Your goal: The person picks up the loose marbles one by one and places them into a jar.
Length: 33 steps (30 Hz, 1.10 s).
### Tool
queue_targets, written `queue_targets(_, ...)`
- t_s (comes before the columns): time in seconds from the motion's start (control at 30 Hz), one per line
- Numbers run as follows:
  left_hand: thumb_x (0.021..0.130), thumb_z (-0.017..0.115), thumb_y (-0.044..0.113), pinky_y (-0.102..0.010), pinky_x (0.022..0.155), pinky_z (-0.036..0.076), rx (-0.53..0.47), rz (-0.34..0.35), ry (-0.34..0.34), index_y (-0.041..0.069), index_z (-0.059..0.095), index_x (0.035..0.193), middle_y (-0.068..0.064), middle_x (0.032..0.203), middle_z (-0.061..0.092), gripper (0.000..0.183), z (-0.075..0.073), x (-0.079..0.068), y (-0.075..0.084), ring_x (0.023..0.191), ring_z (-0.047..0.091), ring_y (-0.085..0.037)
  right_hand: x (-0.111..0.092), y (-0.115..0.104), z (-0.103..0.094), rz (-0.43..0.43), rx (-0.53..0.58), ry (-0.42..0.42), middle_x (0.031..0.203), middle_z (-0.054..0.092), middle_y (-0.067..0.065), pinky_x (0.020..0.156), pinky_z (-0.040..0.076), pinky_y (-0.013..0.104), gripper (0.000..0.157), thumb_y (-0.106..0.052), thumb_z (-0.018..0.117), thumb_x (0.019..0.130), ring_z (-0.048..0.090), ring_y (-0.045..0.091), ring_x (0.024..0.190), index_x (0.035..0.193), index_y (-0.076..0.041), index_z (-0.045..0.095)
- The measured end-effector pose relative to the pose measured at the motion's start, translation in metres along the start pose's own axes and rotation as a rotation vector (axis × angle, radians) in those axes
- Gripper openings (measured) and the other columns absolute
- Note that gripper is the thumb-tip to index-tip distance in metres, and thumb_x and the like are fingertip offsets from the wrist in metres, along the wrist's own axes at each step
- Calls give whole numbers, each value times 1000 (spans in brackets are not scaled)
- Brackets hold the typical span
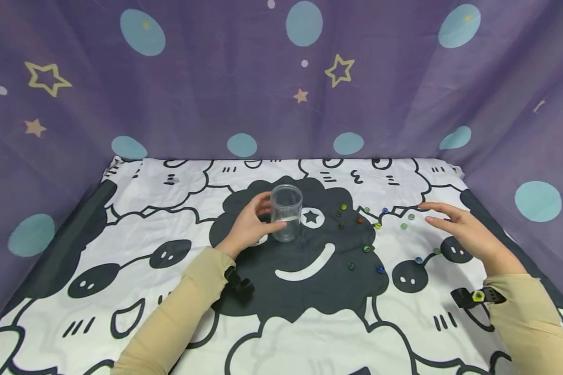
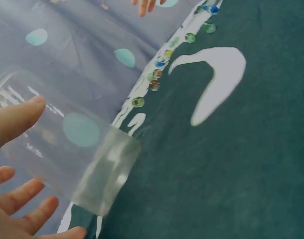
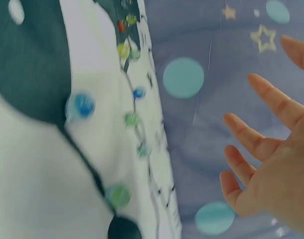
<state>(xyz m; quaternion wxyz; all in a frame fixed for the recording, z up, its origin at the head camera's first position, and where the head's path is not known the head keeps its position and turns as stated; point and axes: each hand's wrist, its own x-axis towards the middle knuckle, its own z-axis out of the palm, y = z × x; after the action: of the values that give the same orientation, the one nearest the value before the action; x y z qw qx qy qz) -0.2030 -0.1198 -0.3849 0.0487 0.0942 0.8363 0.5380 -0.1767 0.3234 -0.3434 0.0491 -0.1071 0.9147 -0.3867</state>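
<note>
A clear cylindrical jar (image 1: 287, 205) stands upright on the dark cloud face of the cloth. My left hand (image 1: 249, 225) is around its left side, thumb across the near wall and fingers behind it. In the left wrist view the thumb (image 2: 22, 119) overlaps the clear wall and the fingers are spread below. Several glass marbles lie scattered right of the jar, among them a red one (image 1: 359, 220), a dark blue one (image 1: 380, 269) and a green one (image 1: 351, 266). Over the right side my right hand (image 1: 469, 234) hovers with relaxed fingers, holding nothing, near two pale green marbles (image 1: 404, 226).
A white cloth (image 1: 309, 344) printed with black cloud faces covers the table. Purple curtains (image 1: 253, 83) with stars and blue dots hang behind it and at both sides. Each wrist wears a small black camera, one visible on the left wrist (image 1: 238, 284).
</note>
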Motion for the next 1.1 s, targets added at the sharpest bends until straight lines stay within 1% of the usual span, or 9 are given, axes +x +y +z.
queue_targets(0.13,75,81,23,-49,98,47,50,21,20,16,33,146,-9,136,51,86,6,2,1,126,48,-29,-2,13,-8,66,23,-28,136,41,14,102,23,69,49,-32,54,97,29,35,130,135,-2,45)
queue_targets(0.23,75,82,24,-48,97,48,66,36,25,18,36,144,-8,135,51,84,6,2,1,126,47,-29,-1,20,-12,84,-9,-50,141,36,22,101,27,66,49,-30,55,96,28,41,130,134,-1,44)
queue_targets(0.37,76,81,23,-46,96,50,56,61,33,15,40,141,-9,134,53,77,9,2,1,125,49,-30,-5,31,-16,86,-50,-45,140,41,10,99,34,58,46,-30,59,94,33,8,129,132,-6,49)
queue_targets(0.5,77,80,21,-43,96,51,49,69,32,14,43,139,-9,133,54,72,11,2,0,124,50,-30,-9,43,-20,89,-64,-49,127,45,-16,99,35,56,45,-29,64,91,26,-23,106,130,-9,52)
queue_targets(0.67,77,80,22,-43,95,52,41,76,27,16,46,135,-7,129,55,67,12,3,-1,122,51,-28,-14,55,-23,82,-144,-91,138,47,7,96,35,60,48,-29,68,88,33,-2,123,128,-5,55)
queue_targets(0.73,77,80,21,-43,94,52,39,78,25,17,46,133,-7,128,55,66,11,2,-2,122,52,-28,-15,61,-24,71,-144,-115,141,40,22,98,32,65,49,-28,69,86,30,4,130,126,-3,57)
queue_targets(0.87,77,80,22,-42,92,53,40,74,18,17,47,132,-6,128,55,65,11,1,-2,121,52,-26,-16,73,-23,60,-89,-163,146,30,28,99,21,74,45,-23,72,84,15,28,144,122,-1,59)
queue_targets(0.97,77,80,21,-41,90,53,39,72,19,17,47,132,-6,128,54,64,11,0,-3,120,53,-26,-15,80,-21,50,-30,-185,151,27,18,98,15,77,40,-18,73,82,7,48,140,117,-3,61)
queue_targets(1.1,77,80,21,-41,89,53,31,83,22,17,47,132,-6,128,54,64,12,1,-3,119,53,-26,-14,89,-20,-1,46,-214,148,23,-21,99,5,79,33,-11,71,82,-2,43,142,113,-4,64)
